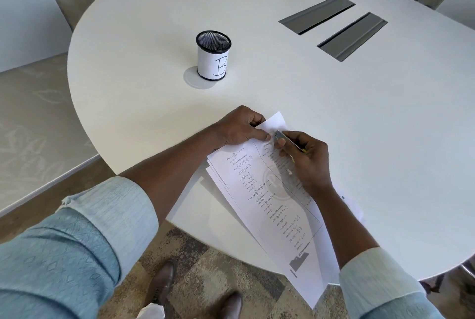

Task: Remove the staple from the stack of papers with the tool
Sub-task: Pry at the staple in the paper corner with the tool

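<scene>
Staple removal, working stage. The stack of papers (272,205) lies on the white table (334,113) at its near edge, running from about 12 o'clock, where the stapled corner sits, down to 5 o'clock, where the lower sheets overhang the edge. Your left hand (241,127) is curled, thumb and fingers pinching the top corner of the stack from the 9 o'clock side. Your right hand (305,156) closes in a pen-like grip on the staple remover (284,140), a slim metal tool whose tip meets the paper just beside your left thumb. The staple itself is too small to make out; judging by where the tip rests, it lies under or at the tip.

To do this step well, keep your left-hand pinch close to the tip so the sheets cannot buckle or lift. Hold the tool low, nearly flat to the page, and slide its blade under the crown of the staple instead of digging into the paper. Lever upward gently and evenly; a sideways twist is likely to tear the corner. Because the sheets are fanned and hang over the table edge at 5 o'clock, they may slip once the staple lets go, so rest your right forearm lightly on them. The mesh pen cup marked "B" (213,58) stands at 11 o'clock, well apart from the work.
</scene>
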